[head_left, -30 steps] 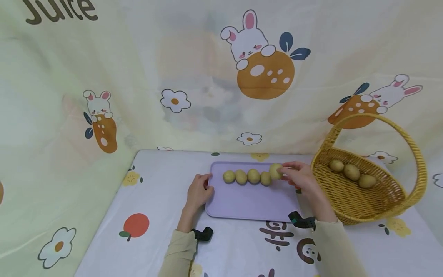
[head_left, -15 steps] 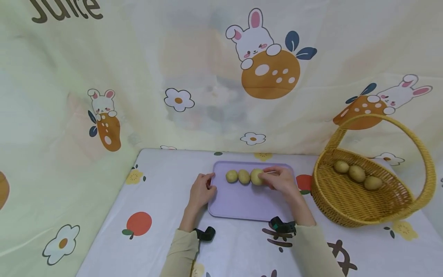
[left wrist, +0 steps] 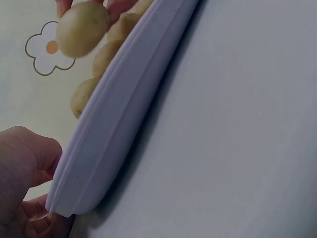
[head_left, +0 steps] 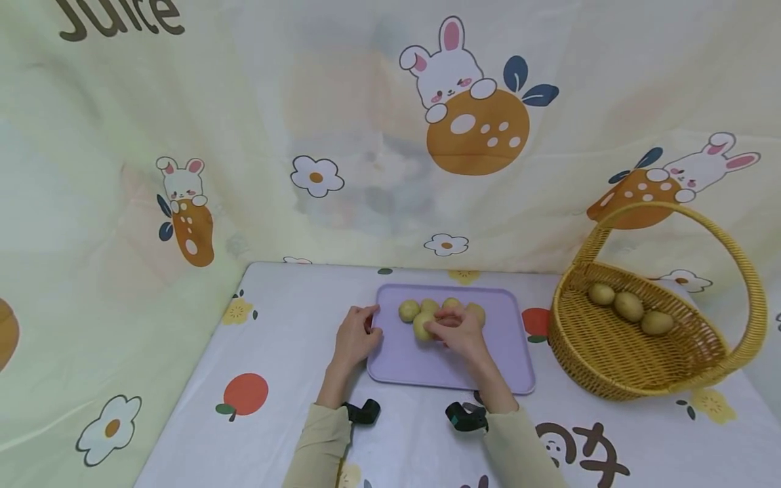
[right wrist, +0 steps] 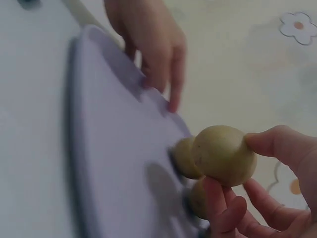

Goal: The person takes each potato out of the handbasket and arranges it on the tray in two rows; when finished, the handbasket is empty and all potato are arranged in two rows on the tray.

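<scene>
- Your purple tray (head_left: 396, 356) lies flat on the table (head_left: 293, 298) and bears a row of four potatoes (head_left: 451, 303) along its far half, set close together; your fingers partly cover the right end of that row.
- To the tray's right, and apart from it, stands your yellow wicker basket (head_left: 586, 369), its tall handle arching up. It has three potatoes (head_left: 628, 306) in it, lined up toward the back, resting on the woven bottom.
- One more potato (head_left: 423, 327) is up in your right hand (head_left: 460, 333), above the tray and on the near side of the row; its shadow seems to fall on the tray. You cannot tell from these views whether it brushes the row.
- That potato is roundish and pale yellow-brown, its skin mostly smooth with a few small dark specks. Those in the basket look longer and a little browner.
- Your right thumb and fingertips pinch the raised potato from opposite sides.
- Your left hand (head_left: 356, 337) has its fingers bent, gripping the tray's left rim near the far corner.
</scene>
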The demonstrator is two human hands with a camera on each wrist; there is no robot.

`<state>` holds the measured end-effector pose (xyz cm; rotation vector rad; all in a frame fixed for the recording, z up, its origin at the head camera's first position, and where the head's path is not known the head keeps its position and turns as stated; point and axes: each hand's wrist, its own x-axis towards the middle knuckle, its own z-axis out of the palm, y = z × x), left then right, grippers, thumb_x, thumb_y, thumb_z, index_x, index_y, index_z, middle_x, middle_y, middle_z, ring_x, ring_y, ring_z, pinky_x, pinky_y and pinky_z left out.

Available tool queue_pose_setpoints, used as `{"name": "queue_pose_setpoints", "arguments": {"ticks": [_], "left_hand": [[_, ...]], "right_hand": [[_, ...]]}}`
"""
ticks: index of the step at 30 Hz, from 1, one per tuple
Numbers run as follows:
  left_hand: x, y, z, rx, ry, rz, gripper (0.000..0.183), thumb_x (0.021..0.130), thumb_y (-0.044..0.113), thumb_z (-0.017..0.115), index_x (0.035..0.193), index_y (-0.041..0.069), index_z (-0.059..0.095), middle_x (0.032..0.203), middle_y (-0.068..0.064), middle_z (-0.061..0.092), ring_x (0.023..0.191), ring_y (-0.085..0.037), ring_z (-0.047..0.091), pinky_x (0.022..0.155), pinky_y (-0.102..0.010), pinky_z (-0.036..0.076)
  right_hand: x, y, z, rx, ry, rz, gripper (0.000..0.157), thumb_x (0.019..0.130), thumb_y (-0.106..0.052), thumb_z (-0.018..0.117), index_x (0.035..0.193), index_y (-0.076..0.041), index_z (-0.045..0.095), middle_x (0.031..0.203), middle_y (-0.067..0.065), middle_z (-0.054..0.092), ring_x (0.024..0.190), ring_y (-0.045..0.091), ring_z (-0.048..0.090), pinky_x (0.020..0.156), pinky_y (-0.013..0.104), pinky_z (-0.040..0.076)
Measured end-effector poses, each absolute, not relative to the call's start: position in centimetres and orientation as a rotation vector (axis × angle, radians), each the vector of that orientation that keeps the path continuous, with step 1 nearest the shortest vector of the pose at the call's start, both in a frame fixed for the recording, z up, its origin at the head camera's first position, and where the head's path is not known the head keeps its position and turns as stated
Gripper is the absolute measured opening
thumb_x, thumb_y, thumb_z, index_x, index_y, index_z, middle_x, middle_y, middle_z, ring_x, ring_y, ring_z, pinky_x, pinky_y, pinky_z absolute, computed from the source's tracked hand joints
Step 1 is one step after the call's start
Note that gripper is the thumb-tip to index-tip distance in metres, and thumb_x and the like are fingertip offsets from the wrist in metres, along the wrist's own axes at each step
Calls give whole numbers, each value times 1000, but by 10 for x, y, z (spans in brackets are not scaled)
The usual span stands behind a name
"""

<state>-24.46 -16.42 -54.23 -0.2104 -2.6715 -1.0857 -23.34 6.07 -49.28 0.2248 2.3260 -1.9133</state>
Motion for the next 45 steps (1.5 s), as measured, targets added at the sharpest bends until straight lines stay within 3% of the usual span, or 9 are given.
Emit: {"name": "queue_pose_setpoints", "arguments": {"ticks": [9, 20, 34, 45], "left_hand": [[-241, -163, -547, -213, -2694, -1073, 49, 77, 8, 62, 124, -2, 66, 92, -10, 55, 74, -17, 49, 63, -30, 40], [-240, -161, -549, -225, -2672, -1041, 49, 76, 9, 62, 123, -2, 67, 91, -10, 55, 72, -17, 49, 61, -30, 40], [-242, -162, -544, -205, -2685, -1046, 49, 77, 10, 62, 125, 0, 66, 92, -10, 56, 72, -16, 49, 63, -29, 39], [-247, -163, -544, -187, -2686, -1045, 48, 78, 9, 63, 126, 0, 66, 95, -10, 57, 74, -17, 50, 64, -30, 40]], "right_hand": [[-218, 38, -518, 339, 2252, -2085, 27, 76, -2, 78, 96, 8, 63, 81, 7, 67, 70, 8, 58, 62, 20, 51], [-216, 29, -527, 357, 2384, -2022, 22, 76, -8, 81, 91, 3, 68, 80, 8, 71, 70, 9, 61, 62, 20, 49], [-220, 22, -527, 363, 2446, -2083, 21, 78, -9, 79, 90, 6, 70, 76, 8, 70, 63, 6, 60, 59, 18, 48], [-227, 22, -521, 365, 2346, -2111, 21, 81, -9, 77, 92, 7, 68, 69, 8, 67, 58, 15, 64, 52, 23, 50]]}}
